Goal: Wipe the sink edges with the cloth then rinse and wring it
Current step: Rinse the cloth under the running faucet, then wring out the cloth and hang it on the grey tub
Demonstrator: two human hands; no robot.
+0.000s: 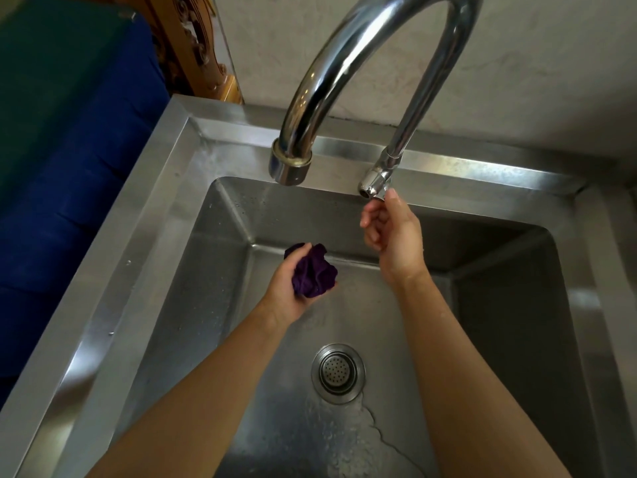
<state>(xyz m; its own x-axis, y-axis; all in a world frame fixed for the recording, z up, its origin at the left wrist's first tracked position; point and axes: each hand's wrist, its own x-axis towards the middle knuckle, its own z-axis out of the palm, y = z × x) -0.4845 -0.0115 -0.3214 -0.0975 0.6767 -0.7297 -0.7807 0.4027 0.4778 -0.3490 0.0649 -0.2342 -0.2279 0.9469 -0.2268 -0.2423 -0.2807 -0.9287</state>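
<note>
A crumpled dark purple cloth (314,273) is bunched in my left hand (289,288), held over the steel sink basin (193,288) below the spout. My right hand (391,232) is raised at the back of the sink, its wet fingertips touching the chrome tap handle (374,182); the other fingers are curled and hold nothing. The tall curved faucet (348,56) arches overhead, its spout (290,165) ending above the cloth. I cannot tell if water is running from it.
The drain strainer (338,372) sits at the basin's middle, with a thin film of water trailing toward me. The sink's flat rim (113,257) runs along the left and back. A blue and green cover (62,150) lies left of the sink.
</note>
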